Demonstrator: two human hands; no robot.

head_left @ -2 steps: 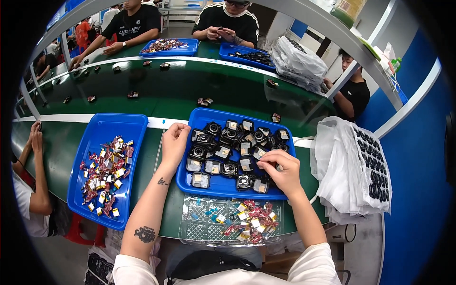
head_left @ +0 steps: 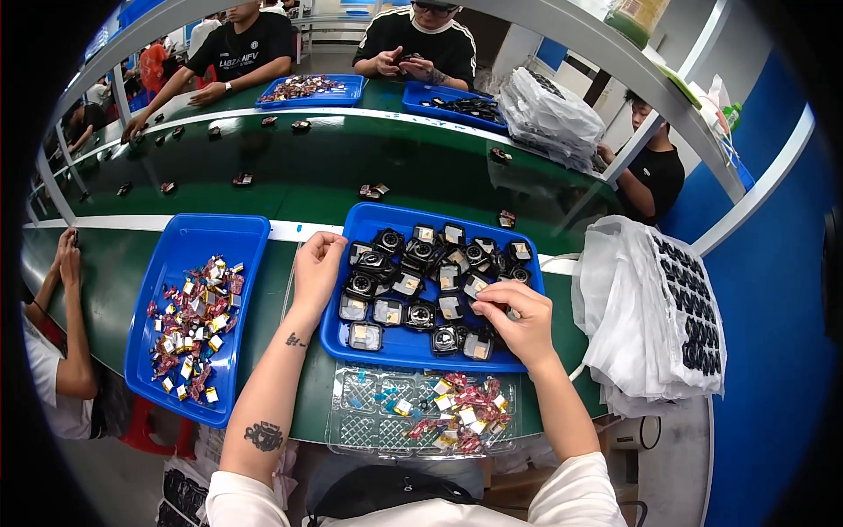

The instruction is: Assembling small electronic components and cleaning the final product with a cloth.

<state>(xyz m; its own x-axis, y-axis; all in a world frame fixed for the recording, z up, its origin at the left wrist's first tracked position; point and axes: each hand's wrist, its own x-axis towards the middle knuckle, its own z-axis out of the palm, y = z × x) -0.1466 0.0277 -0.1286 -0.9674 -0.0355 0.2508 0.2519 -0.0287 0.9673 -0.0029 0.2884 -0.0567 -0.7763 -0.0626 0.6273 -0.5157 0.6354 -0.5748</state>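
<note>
A blue tray (head_left: 479, 359) in front of me holds several black smartwatch cases, some with round sensor backs up, others showing pale squares. My right hand (head_left: 518, 321) reaches over its right half, thumb and forefinger pinched at the edge of one watch case (head_left: 475, 285). My left hand (head_left: 318, 268) is at the tray's left rim, fingertips pressed together; what they hold, if anything, is hidden. Just below the tray, nearer me, a clear plastic blister tray (head_left: 362, 430) carries a heap of small battery-like parts with red flex pieces (head_left: 465, 413).
Another blue tray (head_left: 143, 369) at the left holds similar small parts. White-wrapped stacks of black pieces (head_left: 615, 307) stand at the right. Beyond runs a green conveyor belt (head_left: 307, 180) with scattered parts. Co-workers sit across it and at my left. Metal frame bars cross overhead.
The view has shifted slightly, and my hands and the tray sit a little further left in it. The co-worker opposite has moved their hands apart a little.
</note>
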